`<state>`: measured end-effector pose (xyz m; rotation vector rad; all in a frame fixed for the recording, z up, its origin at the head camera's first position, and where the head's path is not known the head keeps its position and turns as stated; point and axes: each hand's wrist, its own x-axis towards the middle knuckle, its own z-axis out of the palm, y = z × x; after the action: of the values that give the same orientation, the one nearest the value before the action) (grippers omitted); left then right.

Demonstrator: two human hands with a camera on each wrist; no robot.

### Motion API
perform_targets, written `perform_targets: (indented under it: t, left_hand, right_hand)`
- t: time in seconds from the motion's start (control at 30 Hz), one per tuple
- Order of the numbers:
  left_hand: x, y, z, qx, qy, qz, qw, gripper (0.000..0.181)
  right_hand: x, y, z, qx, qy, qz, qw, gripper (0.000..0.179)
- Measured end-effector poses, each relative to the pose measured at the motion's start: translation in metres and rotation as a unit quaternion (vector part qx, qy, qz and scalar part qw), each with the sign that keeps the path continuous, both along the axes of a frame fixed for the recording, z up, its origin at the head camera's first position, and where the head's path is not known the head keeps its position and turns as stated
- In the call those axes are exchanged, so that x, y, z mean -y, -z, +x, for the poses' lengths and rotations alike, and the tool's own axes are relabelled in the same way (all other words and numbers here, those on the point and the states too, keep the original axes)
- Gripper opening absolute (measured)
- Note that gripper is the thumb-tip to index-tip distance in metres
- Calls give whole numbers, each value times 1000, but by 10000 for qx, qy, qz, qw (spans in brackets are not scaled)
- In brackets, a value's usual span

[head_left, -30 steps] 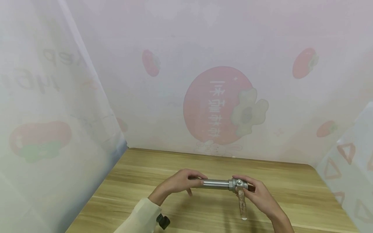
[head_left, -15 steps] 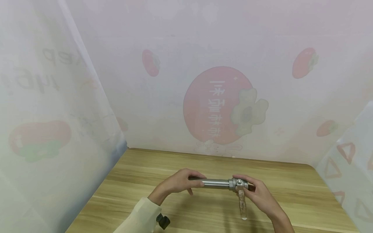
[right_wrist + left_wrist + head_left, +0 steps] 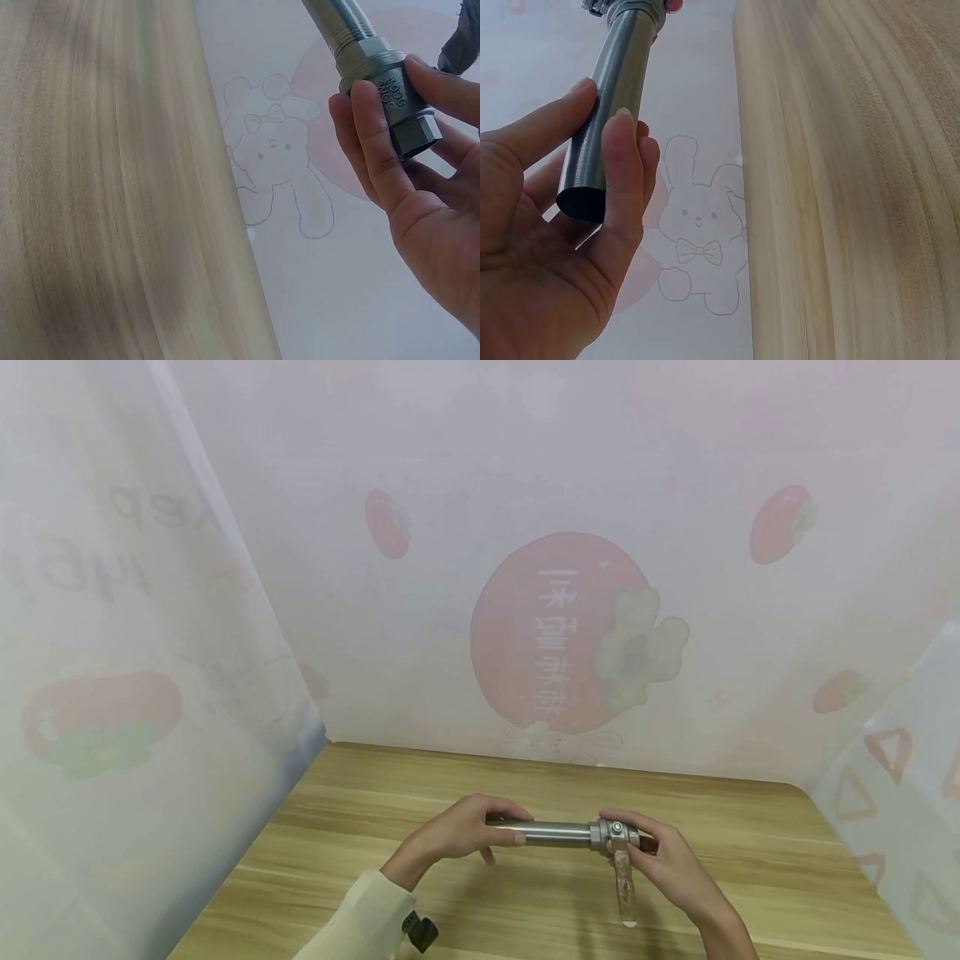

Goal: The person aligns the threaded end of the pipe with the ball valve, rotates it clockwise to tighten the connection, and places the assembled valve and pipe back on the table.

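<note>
Nothing has plainly shifted over the last second: the valve (image 3: 617,830) sits in the same spot, its film-wrapped lever (image 3: 624,889) reaching from it toward the person, and the steel pipe (image 3: 555,834) runs off its left side just as before. The right hand (image 3: 678,864) grips the valve body from its right, thumb and fingers on opposite sides; the left hand (image 3: 465,829) is curled round the pipe's far end, well apart from the valve. Both the valve and the pipe appear raised over the wooden table (image 3: 375,793), which spreads beneath the valve. Some thread (image 3: 356,36) shows where the pipe meets the valve — so the two look joined, though not to the thread's end. With so little motion, this reads as a steady two-handed hold — whether either part is turning, I cannot tell.
</note>
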<state>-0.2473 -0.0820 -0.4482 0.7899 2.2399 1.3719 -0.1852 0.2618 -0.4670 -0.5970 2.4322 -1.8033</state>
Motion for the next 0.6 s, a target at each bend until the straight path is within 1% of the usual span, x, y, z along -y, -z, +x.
perform_targets:
  t: [0.2,0.37,0.53,0.6]
  left_hand:
    - [-1,-1,0,-125,-3,-24,9999,32]
    - [-2,-2,0,-95,-36,-5,9999,35]
    - [-2,-5,2,-39,-109,-14,9999,44]
    - [-3,-6,3,-41,-126,-37,9999,45]
  right_hand:
    - [0,0,1,71,8,-21,10000,46]
    - [0,0,1,55,-15,-59,10000,48]
    - [-2,0,0,52,-33,-108,9999,46]
    - [-3,0,-1,27,-65,-110,9999,45]
